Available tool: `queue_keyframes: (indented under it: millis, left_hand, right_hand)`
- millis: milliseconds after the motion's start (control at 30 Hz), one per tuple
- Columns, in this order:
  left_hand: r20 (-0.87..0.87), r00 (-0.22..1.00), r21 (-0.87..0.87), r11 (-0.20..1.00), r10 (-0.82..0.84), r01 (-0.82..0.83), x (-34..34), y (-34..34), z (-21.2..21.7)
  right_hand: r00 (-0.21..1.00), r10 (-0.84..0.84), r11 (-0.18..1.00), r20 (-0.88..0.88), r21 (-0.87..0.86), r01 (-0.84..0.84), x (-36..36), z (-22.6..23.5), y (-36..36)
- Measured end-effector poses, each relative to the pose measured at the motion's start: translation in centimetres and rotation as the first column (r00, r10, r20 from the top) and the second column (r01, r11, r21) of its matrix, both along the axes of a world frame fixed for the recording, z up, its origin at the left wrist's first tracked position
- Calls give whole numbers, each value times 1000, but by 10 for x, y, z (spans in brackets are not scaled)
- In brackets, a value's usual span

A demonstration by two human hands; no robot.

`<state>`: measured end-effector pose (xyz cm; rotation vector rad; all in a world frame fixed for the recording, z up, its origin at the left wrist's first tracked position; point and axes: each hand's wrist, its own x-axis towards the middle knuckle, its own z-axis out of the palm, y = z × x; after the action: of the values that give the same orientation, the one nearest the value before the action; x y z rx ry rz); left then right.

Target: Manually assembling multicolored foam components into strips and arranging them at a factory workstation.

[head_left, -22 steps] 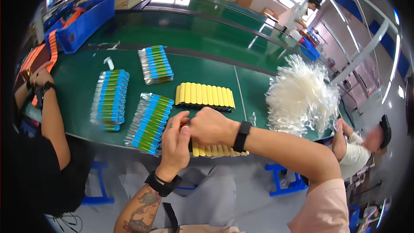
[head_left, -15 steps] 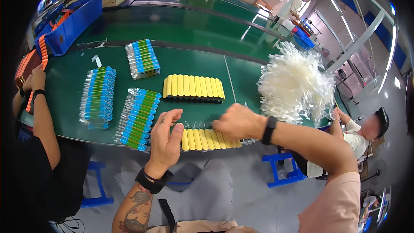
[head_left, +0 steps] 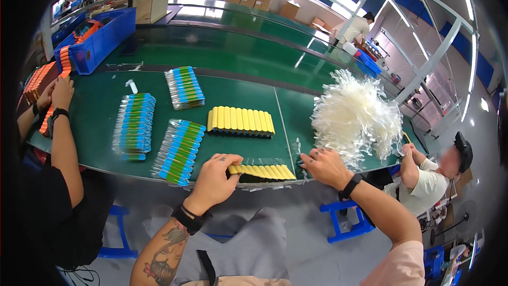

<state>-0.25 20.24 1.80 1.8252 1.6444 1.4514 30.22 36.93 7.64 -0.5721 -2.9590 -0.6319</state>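
Observation:
At the table's near edge lies a row of yellow, round-ended pieces [head_left: 263,171], tilted so its dark underside shows, with thin clear tabs along its far side. My left hand [head_left: 216,179] is closed round its left end, thumb in front and fingers behind. My right hand [head_left: 326,167] rests on the table just past its right end, fingers curled together; a small dark-blue bit shows at its fingertips. Whatever these fingers pinch is too small to make out. Behind the row stands a stacked block of similar yellow pieces [head_left: 241,120] with dark undersides.
Blue pieces with green bands lie in a near stack [head_left: 181,151], a left stack [head_left: 135,127] and a far stack [head_left: 185,87]. A heap of clear-white strips [head_left: 357,116] is at right. A blue bin [head_left: 108,37] stands far left. Co-workers sit on both sides.
My left hand has taken hold of the yellow row's left end, and the row has tipped. My right hand has moved off the row, rightward onto the table. The view has shifted slightly.

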Motion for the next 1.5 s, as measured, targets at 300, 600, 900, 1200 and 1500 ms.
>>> queue_keyframes:
  millis: [300,600,900,1200,1500]
  left_hand:
    - [197,968,-118,984,155,-134,0,22,12]
    - [340,929,-99,988,146,-119,-1,16,2]
    - [372,915,-138,984,156,-111,-5,11,5]
    - [374,917,-75,990,139,-120,-3,12,0]
    - [249,953,-53,985,174,-166,-6,17,-2]
  right_hand:
    - [806,-432,593,-405,-801,-84,-89,46,-8]
    - [999,-2,678,-52,-734,-37,-179,29,-26]
    - [983,-43,585,178,-793,169,-191,42,-23]
    - [999,-45,706,-11,-708,24,-180,26,-44]
    - [996,-91,744,-20,-666,55,-182,22,-39]
